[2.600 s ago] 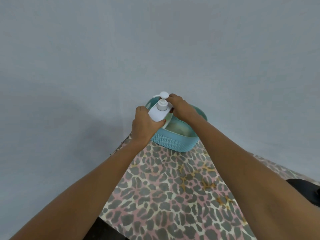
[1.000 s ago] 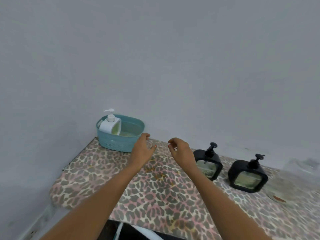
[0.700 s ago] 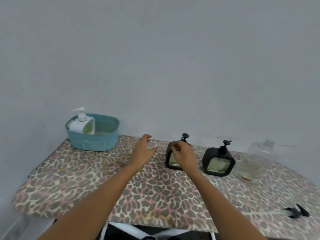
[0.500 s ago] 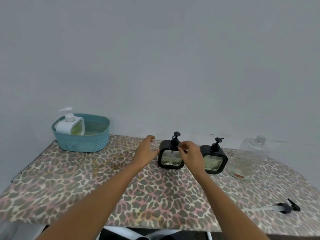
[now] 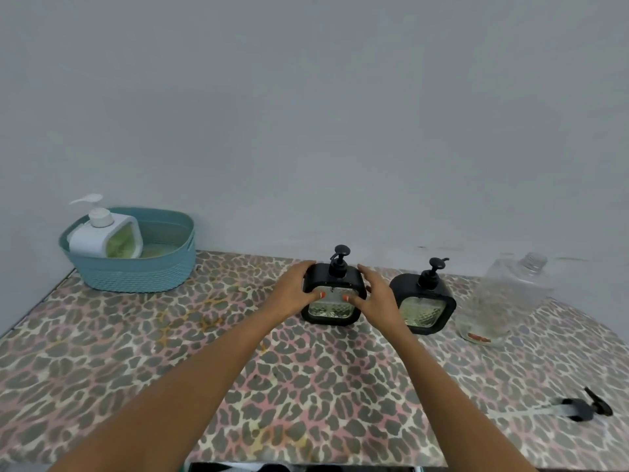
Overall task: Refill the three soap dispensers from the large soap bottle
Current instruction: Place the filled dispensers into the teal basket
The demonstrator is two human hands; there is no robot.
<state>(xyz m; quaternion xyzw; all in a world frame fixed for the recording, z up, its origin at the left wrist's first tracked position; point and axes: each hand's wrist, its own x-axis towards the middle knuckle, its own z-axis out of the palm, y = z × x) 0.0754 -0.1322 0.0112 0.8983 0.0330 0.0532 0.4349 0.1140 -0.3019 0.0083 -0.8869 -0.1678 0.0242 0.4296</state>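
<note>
Near black dispenser (image 5: 332, 311): upright on the leopard-print tabletop (image 5: 170, 352), roughly centre, with its pump head (image 5: 340, 257) in place. I cannot confirm whether the pump is screwed tight. I have the left hand (image 5: 292, 294) curled round its left side and the right hand (image 5: 374, 298) round its right side, thumbs pressed on the textured front window. Both hands grip it and neither is free.

Just to the right stands the second black dispenser (image 5: 422, 308), close beside the right hand; whether they touch I cannot tell. Further right is the large soap bottle (image 5: 500, 301), clear, neck open. Its contents look low, but the level is unreadable. A loose pump with tube (image 5: 578, 408) lies near the front right edge. Far left, the white dispenser (image 5: 102, 238) leans inside the teal basket (image 5: 136, 277) by the wall.

Risks (my judgement):
- If I lift or drag the held dispenser rightward, the right hand or wrist may knock its neighbour, because the gap is tight
- Soap residue on the smooth casing could let it slip through a two-sided squeeze
- The cloth may ruck under a slide and tip the dispenser
- Twisting the pump off with one hand leaves the body poorly braced
- The uncapped bottle spills if bumped
- The remaining soap may not cover every dispenser
</note>
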